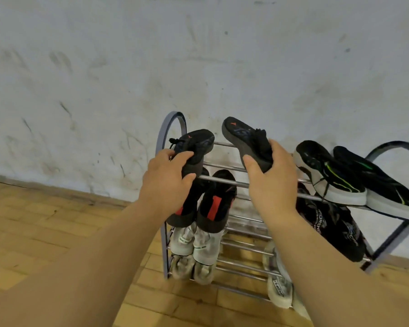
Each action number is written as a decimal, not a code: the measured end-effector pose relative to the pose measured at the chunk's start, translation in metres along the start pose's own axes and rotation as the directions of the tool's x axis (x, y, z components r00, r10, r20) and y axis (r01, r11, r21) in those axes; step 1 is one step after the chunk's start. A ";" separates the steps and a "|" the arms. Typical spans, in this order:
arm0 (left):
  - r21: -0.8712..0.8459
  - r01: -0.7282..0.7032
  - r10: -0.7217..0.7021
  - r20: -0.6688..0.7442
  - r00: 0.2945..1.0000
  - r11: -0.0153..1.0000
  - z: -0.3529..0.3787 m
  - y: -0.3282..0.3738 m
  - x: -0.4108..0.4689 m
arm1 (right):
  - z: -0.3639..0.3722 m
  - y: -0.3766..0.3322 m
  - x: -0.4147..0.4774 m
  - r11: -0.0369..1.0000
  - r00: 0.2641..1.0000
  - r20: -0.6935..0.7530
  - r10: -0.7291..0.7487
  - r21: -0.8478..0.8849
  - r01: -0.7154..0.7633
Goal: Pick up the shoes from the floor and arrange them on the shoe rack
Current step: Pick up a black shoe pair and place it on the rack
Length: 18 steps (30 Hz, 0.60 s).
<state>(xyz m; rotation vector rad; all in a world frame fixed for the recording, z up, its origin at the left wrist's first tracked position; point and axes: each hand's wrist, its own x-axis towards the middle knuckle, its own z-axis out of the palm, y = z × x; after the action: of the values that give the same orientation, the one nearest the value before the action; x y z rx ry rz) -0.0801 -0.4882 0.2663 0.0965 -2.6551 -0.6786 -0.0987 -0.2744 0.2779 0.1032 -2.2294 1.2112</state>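
Leftmost, a wooden block floor (pixel 45 232) meets a scuffed white wall (pixel 104 67).

Left hand (pixel 165 178): fingers (pixel 187 156) curled over and clamped on a black shoe (pixel 197 143) with a drawcord. The shoe is held over the left end of the shoe rack (pixel 161 134), at top-tier height. Whether it touches the rails cannot be told.

Rack, left column: the rack stands against the wall, a metal frame with arched ends and bar tiers. On the second tier, directly beneath the left hand, a black pair with red patches (pixel 213 204) sits side by side. A white pair (pixel 198 244) sits on the tier below, and a worn grey pair (pixel 191 267) lowest.

Right hand (pixel 274 180): fingers wrapped round and clamped on a second black shoe (pixel 241 138), tilted, its far end raised toward the wall above the middle of the top tier. It appears clear of the rails.

Rack, right column: a black pair with green streaks and white soles (pixel 340 175) rests on the top tier, just beside the right hand. A black printed pair (pixel 333 225) sits on the second tier. Pale shoes (pixel 279 289) sit lower, partly hidden by the right forearm.
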 end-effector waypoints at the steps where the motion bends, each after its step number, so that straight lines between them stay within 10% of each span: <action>1: 0.034 -0.010 0.011 -0.016 1.000 0.999 0.002 -0.001 0.005 | 0.011 0.003 0.004 0.999 0.999 0.023 0.025 -0.036 -0.024; 6: 0.155 -0.039 0.052 -0.081 0.995 0.987 0.008 -0.004 0.019 | 0.036 0.009 -0.003 0.943 0.959 0.273 0.081 -0.331 0.015; 18: -0.196 -0.017 0.021 0.017 1.000 0.980 0.005 -0.024 0.026 | 0.046 -0.001 -0.012 0.973 0.950 0.302 -0.076 -0.186 0.137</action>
<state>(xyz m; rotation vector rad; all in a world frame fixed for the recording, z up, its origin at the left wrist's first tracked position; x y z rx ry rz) -0.1067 -0.5108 0.2602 0.0095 -2.5875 -0.9340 -0.1099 -0.3140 0.2535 0.3382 -2.5556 0.9505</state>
